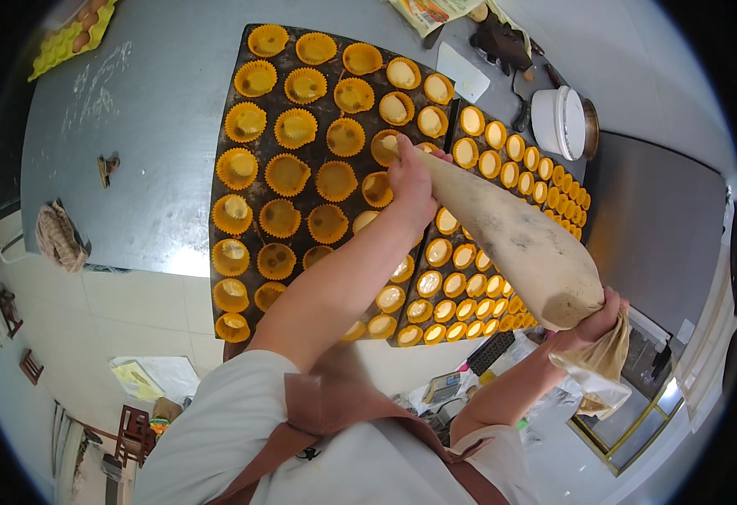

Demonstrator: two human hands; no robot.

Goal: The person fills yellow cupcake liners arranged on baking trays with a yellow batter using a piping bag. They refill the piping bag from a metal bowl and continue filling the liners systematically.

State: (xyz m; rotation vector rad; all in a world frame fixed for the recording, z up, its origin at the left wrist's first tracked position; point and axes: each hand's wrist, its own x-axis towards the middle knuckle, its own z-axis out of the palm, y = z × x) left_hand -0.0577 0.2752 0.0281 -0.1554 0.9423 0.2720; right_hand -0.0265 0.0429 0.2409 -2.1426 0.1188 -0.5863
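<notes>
A large cloth piping bag (513, 240), full and stained, slants across the trays. My left hand (414, 177) is closed around its narrow front end, over a yellow paper baking cup (383, 146) in the dark baking tray (355, 167). My right hand (599, 319) grips the gathered rear end, and the loose cloth (599, 372) hangs below that fist. Pale batter fills cups in the right columns of this tray, while many cups further left look unfilled. More trays with batter-filled cups (463, 255) lie to the right. The bag's tip is mostly hidden by my left fingers.
The trays lie on a grey metal table (147, 145). At its right back are a white lidded bucket (554, 123), a white plastic scraper (463, 71) and several dark utensils. A yellow egg tray (68, 47) sits back left; a crumpled checked cloth (60, 237) lies at the left edge.
</notes>
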